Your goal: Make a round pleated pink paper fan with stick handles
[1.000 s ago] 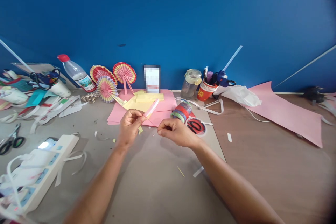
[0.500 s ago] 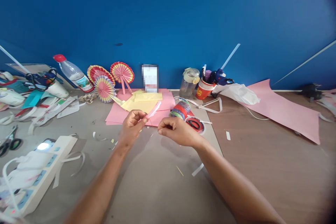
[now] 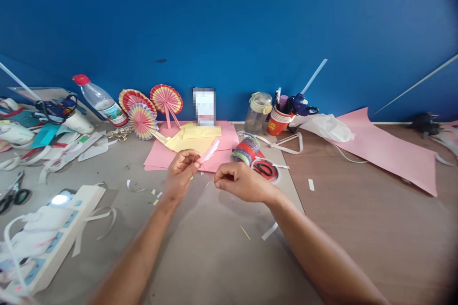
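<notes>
Evidently the left hand point(image 3: 183, 171) has a narrow pleated strip of pink and white paper point(image 3: 210, 151) pinched between thumb and forefinger, its free end slanting up and away to the right. The strip is held above the desk point(image 3: 200, 257), in front of a stack of pink sheets point(image 3: 152, 162) with yellow paper point(image 3: 200, 145) on top.

Near it, the right hand point(image 3: 245, 182) is curled, thumb and forefinger closed at the tips. A fine strand seems to show between the two hands — too faint to say whether the right fingers grip it. Just beyond the right hand sit coloured tape rolls point(image 3: 246, 148) and a round red-and-black item point(image 3: 265, 170).

Behind the stack an upright panel point(image 3: 204, 107) stands against the blue wall point(image 3: 229, 24), its front blurred. Left of it are pleated paper fans point(image 3: 166, 97) and a red-capped bottle point(image 3: 102, 102), tilted; to the right, a clear jar point(image 3: 254, 123) and red paper cups point(image 3: 277, 124). A thin yellow stick point(image 3: 245, 232) lies nearer the viewer — well apart from both hands.
</notes>
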Motion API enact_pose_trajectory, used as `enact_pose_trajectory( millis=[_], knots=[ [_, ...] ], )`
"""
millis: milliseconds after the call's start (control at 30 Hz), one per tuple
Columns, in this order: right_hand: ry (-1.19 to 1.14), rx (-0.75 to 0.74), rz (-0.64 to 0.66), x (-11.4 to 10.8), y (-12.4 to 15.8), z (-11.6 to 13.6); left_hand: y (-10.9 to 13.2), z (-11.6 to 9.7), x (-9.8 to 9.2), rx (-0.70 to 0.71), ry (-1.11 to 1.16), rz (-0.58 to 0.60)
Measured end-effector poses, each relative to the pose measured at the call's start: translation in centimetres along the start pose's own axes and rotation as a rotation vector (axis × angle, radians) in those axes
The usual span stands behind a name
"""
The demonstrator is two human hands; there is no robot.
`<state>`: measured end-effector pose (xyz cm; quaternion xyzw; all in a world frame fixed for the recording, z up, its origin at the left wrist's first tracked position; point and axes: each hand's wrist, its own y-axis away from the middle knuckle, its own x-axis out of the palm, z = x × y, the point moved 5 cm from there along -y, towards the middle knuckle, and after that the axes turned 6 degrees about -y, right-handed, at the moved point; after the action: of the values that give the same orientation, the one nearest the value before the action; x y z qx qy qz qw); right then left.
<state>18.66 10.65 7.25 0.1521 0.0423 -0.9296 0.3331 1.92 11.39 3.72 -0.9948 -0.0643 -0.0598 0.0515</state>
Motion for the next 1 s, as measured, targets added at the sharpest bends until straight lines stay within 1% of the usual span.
enact_pose_trajectory(
  millis=[200, 400, 633, 767, 933, 1000],
  knots=[
    [0.025, -0.010, 0.028, 0.0, 0.1, 0.3, 0.2, -0.3, 0.1, 0.009, -0.011, 0.015],
    [0.019, -0.007, 0.044, -0.1, 0.1, 0.2, 0.1, -0.1, 0.3, 0.005, -0.044, 0.051],
    [0.037, -0.005, 0.042, -0.3, 0.0, 0.1, -0.2, 0.7, 0.1, -0.008, -0.188, 0.042],
    [0.050, 0.009, 0.064, -0.4, 0.0, 0.1, -0.2, 1.0, 0.0, 0.038, -0.265, 0.052],
    [0.137, 0.043, 0.147, -0.2, 0.0, -0.3, 0.2, 0.4, -0.2, 0.201, -0.407, -0.049],
    [0.217, 0.083, 0.112, -0.4, -0.1, -0.6, 0.5, 0.4, -0.1, 0.188, -0.402, -0.063]
  ],
)
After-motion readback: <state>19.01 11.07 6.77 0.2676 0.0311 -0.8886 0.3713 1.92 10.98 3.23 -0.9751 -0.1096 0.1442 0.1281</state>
